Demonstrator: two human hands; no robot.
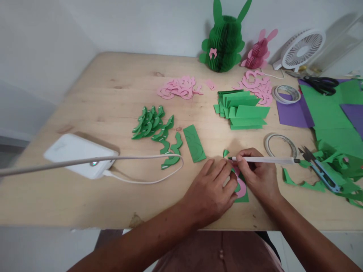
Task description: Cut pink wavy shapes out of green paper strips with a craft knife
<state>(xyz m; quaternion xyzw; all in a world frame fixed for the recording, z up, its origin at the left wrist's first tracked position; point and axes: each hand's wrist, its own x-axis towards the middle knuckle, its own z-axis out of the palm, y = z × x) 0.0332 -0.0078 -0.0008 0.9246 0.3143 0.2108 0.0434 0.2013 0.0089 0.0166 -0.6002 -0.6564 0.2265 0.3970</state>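
My right hand is closed round a white pen, its tip at the upper edge of a pink curved paper cutout. Beneath that cutout lies a green paper piece, partly covered by my hands. My left hand rests flat, fingers stretched over the cutout and green paper, touching them from the left. Just above the pen tip is a small green scrap. To the left of my fingers lies a green paper rectangle with curved lines drawn on it.
Stapled green wavy pieces, folded green strips and pink cutouts lie beyond my hands. Blue snips, tape rolls and scraps are at right. A white power bank with a cable sits left. Paper rabbits stand behind.
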